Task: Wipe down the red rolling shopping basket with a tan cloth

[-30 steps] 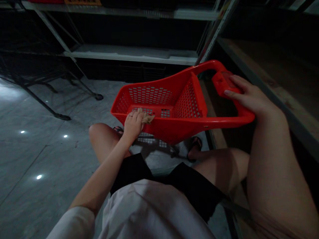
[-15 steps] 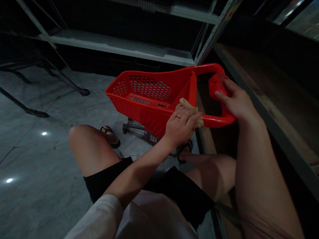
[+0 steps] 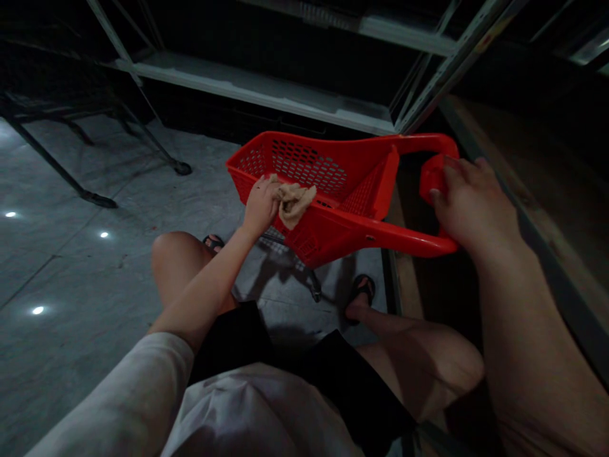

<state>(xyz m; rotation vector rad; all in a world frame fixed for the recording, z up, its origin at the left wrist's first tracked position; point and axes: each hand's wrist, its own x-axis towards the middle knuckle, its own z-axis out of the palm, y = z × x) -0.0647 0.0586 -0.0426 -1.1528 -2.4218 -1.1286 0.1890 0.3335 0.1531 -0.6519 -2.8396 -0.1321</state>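
A small red plastic shopping cart (image 3: 333,231) with perforated basket walls stands between my knees, its looped handle pointing right. My left hand (image 3: 262,204) is closed on a tan cloth (image 3: 294,202), which lies draped over the basket's near rim toward its far-left end. On the right, my right hand (image 3: 476,200) grips the red handle end of the cart, thumb on its inner side and fingers over the top. The undersides of the fingers are hidden. Below the basket a dark wheeled leg shows.
Behind the cart runs a metal shelving rack (image 3: 266,95). Dark metal legs (image 3: 57,168) of another frame stand on the grey tiled floor (image 3: 95,285) at left. A low wooden ledge (image 3: 537,171) with a dark edge runs along the right. My sandalled feet flank the cart.
My left hand has slid the cloth leftward along the near rim, from beside the handle toward the basket's far end. My right hand stays on the handle. The view has shifted slightly.
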